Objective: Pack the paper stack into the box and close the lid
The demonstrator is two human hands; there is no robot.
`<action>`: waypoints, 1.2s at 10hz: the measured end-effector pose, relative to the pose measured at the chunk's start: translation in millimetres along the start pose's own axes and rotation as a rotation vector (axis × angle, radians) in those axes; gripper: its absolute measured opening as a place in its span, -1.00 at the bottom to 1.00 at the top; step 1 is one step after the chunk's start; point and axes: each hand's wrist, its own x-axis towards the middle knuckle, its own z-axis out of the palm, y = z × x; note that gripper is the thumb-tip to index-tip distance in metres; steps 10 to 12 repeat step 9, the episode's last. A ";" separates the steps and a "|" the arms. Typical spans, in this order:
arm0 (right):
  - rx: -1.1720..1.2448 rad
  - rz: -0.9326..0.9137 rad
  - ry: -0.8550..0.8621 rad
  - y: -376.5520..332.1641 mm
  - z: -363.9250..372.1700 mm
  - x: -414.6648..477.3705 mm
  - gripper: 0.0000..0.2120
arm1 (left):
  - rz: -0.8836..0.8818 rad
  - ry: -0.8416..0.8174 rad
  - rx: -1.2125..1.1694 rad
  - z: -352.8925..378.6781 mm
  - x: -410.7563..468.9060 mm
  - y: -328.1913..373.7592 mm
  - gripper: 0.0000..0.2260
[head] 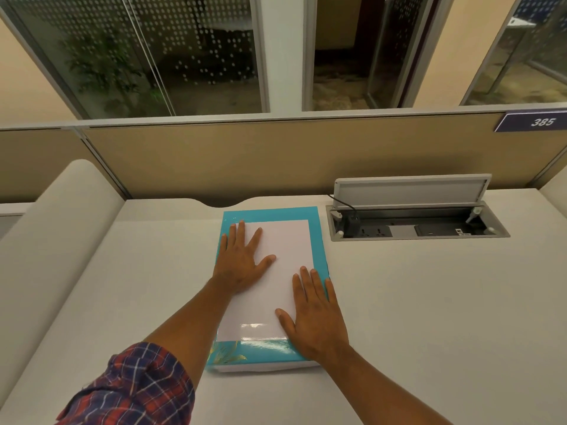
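Observation:
A flat turquoise box (317, 237) with a gold pattern at its near end lies in the middle of the white desk. Its top shows a large white rectangle (285, 250); I cannot tell whether this is a window in the lid or a sheet of paper. White edges show under the box's near side. My left hand (242, 259) rests flat, fingers spread, on the far left part of the top. My right hand (316, 314) lies flat on the near right part. Neither hand grips anything.
An open cable hatch (417, 222) with sockets and a plugged black cable sits in the desk (429, 302) to the right of the box, its flap raised. A beige partition (245, 154) runs along the far edge. A rounded white divider (55, 216) borders the left side.

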 end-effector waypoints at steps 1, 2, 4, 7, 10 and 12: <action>-0.003 0.054 0.014 2.2 -8.5 -3.3 -0.14 | 0.042 0.016 -0.011 12.9 -26.7 10.1 -0.18; -0.007 0.095 0.033 12.6 -14.4 -8.6 -0.15 | 0.048 0.013 -0.003 22.0 -46.4 18.6 -0.19; -0.026 0.123 0.037 58.4 -27.2 -31.1 -0.13 | 0.061 0.023 -0.035 39.8 -99.0 58.0 -0.17; -0.095 0.148 0.077 156.9 -51.2 -93.6 -0.09 | 0.107 0.051 -0.056 44.1 -147.0 138.3 -0.09; -0.105 0.164 0.156 207.9 -75.9 -109.9 -0.13 | 0.129 0.176 -0.058 33.2 -155.2 182.0 -0.10; -0.105 0.164 0.156 207.9 -75.9 -109.9 -0.13 | 0.129 0.176 -0.058 33.2 -155.2 182.0 -0.10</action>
